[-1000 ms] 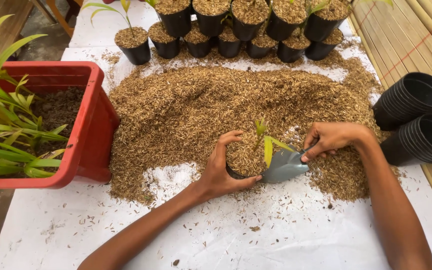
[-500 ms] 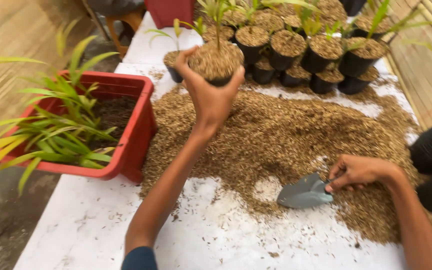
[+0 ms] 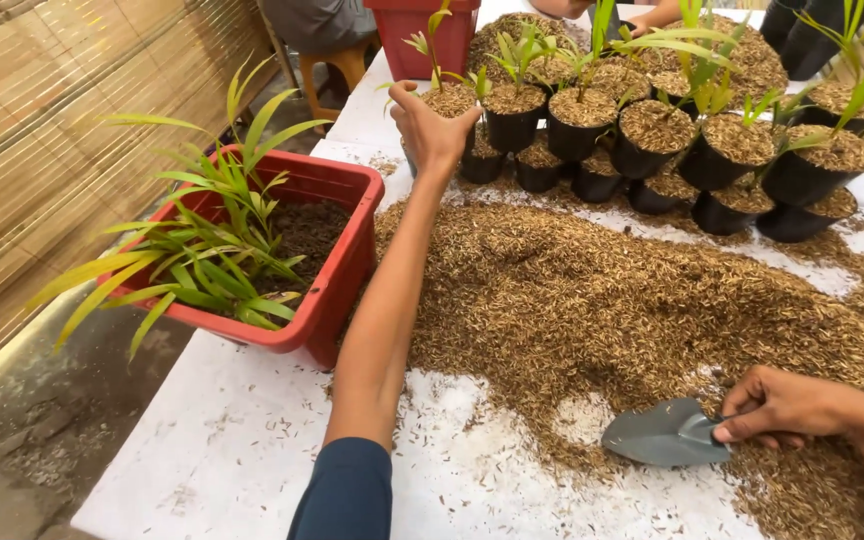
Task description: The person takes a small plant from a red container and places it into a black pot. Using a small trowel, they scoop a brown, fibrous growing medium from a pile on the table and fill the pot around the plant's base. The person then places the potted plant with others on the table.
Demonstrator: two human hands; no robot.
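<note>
My left hand (image 3: 430, 128) reaches far across the table and grips a small black pot (image 3: 449, 102) filled with husk and holding a thin green seedling, at the left end of a cluster of similar filled pots (image 3: 642, 135). My right hand (image 3: 787, 405) rests low at the right on a wide heap of brown rice husk (image 3: 602, 300), holding the handle of a grey scoop (image 3: 664, 435) that lies flat at the heap's near edge.
A red tub (image 3: 337, 265) with dark soil and long-leaved green seedlings (image 3: 207, 245) stands at the table's left edge. A second red container (image 3: 417, 30) and another person's hand (image 3: 642, 22) are at the far end. A white sheet (image 3: 232, 450) covers the table; bamboo blinds (image 3: 62, 140) hang on the left.
My left hand lifted the filled pot from beside the scoop and carried it to the far left of the pot cluster. The right hand stayed down on the husk with the scoop.
</note>
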